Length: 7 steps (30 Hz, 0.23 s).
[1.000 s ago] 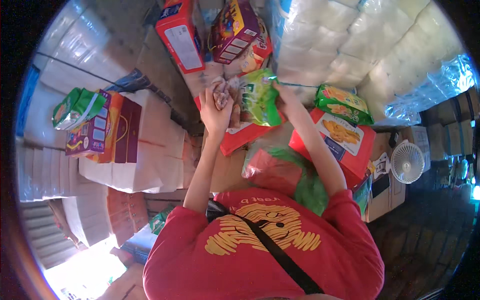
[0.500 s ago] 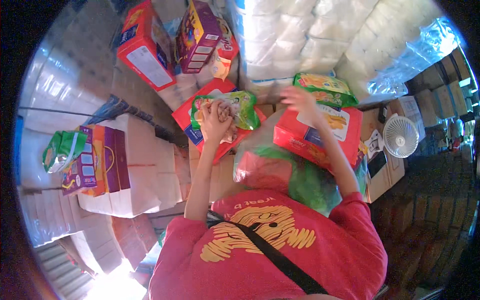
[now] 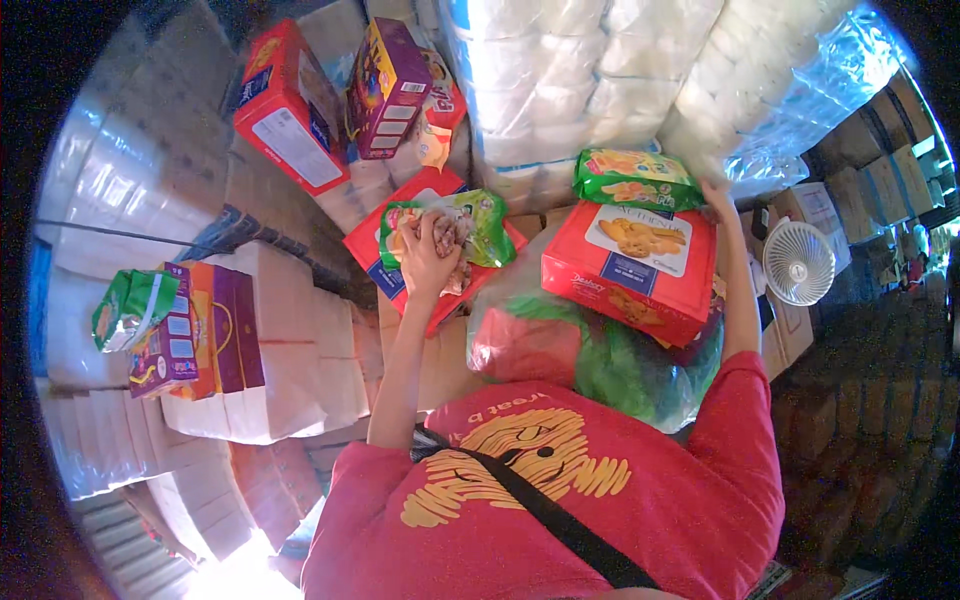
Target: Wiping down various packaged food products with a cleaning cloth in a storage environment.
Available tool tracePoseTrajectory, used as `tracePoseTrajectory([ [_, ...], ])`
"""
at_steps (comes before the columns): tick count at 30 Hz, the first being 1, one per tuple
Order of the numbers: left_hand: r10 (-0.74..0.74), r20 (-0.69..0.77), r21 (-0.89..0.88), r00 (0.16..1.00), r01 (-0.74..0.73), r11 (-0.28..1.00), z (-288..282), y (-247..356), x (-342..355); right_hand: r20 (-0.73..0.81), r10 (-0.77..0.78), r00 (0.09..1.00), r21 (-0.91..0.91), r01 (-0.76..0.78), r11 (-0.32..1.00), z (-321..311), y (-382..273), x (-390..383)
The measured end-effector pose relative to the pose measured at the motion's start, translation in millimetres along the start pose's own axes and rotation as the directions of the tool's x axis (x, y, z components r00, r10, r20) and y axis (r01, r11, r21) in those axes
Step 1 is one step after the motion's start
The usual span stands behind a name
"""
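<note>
My left hand (image 3: 428, 258) is curled over a shiny green snack bag (image 3: 488, 228) with a lumpy brown-pink patch, fingers bent against it. That bag rests on a tilted red box (image 3: 440, 183). Farther right, a green biscuit pack (image 3: 637, 181) lies at the back of a red cookie box (image 3: 625, 255) with cookies pictured on its lid. Beside the pack's right end is my right hand (image 3: 714, 198), its fingers too blurred to read. Under the cookie box and before me sits a clear and green plastic bag (image 3: 610, 365) with something red inside.
At the back left stand a red box (image 3: 290, 120) and a purple box (image 3: 390, 85). Purple and orange gift boxes (image 3: 220, 325) with a green pouch (image 3: 125, 308) sit on white bundles at left. A white fan (image 3: 798, 263) is at right. Wrapped white packs (image 3: 570, 80) rise behind.
My right hand has moved right, from above the cookie box to the green pack's right end. The pack now lies slightly farther left. My left hand stays on the snack bag.
</note>
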<state>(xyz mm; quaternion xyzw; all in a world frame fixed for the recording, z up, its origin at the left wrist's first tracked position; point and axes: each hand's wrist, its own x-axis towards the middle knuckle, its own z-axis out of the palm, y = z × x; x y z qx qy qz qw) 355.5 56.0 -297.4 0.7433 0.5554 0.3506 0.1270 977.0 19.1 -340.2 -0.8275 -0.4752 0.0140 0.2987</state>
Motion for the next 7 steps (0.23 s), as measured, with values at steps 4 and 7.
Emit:
tracePoseTrajectory([
  [4,-0.034,0.025,0.030,0.999,0.033,0.999,-5,-5,-7,0.239,0.002,0.971,0.241,-0.062,0.969,12,-25,-8],
  [7,-0.028,0.034,0.050,0.999,0.026,0.998,-8,-6,-8,0.622,0.045,0.781,0.393,-0.362,0.845,-13,-51,-17],
])
